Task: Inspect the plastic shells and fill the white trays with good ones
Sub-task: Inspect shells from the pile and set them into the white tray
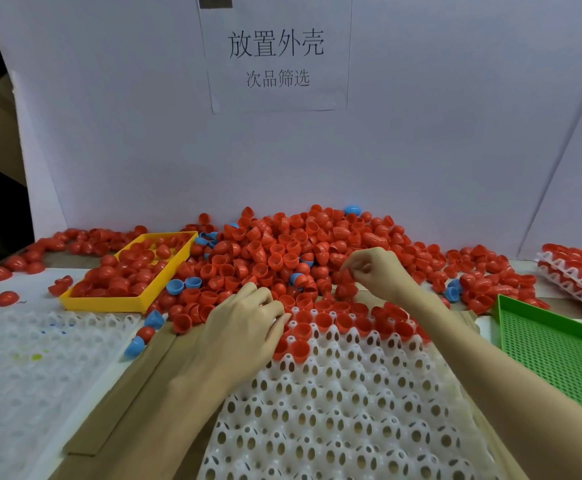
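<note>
A big heap of red plastic shells point(282, 251) with a few blue shells point(175, 286) lies against the white back wall. In front of it sits a white tray point(345, 403) with holes; its far rows hold several red shells point(324, 322), open side up. My left hand point(248, 327) rests palm down at the tray's far left corner, fingers curled over red shells there. My right hand point(376, 271) hovers at the heap's near edge, fingertips pinched on a red shell point(346, 276). Whether the left hand grips a shell is hidden.
A yellow bin point(137, 301) at the left holds red shells. Another white tray point(33, 358) lies at the near left. A green perforated tray point(559, 348) is at the right, with stacked white trays filled with red shells point(580, 271) behind it. A paper sign point(277, 57) hangs on the wall.
</note>
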The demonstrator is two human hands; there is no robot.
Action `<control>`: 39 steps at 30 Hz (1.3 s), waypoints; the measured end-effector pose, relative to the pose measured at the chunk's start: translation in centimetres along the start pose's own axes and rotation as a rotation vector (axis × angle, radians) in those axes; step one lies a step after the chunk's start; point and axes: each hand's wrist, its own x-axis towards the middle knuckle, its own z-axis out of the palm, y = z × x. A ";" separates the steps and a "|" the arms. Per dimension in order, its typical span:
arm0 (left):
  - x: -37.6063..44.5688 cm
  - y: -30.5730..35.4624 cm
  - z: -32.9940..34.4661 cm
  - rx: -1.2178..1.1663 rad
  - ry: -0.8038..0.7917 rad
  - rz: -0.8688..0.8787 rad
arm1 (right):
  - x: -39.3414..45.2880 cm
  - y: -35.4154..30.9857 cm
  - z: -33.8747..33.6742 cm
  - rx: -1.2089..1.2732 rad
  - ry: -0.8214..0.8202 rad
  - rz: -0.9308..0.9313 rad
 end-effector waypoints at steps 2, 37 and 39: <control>0.0 0.0 0.0 0.004 0.001 -0.003 | -0.4 0.9 -0.7 -0.057 -0.029 0.008; 0.0 2.3 0.4 -0.243 -0.019 -0.056 | -9.7 -2.4 -2.7 0.165 0.122 -0.028; -0.1 2.9 0.7 -0.460 -0.017 -0.119 | -11.0 -3.4 -2.9 0.133 0.114 -0.076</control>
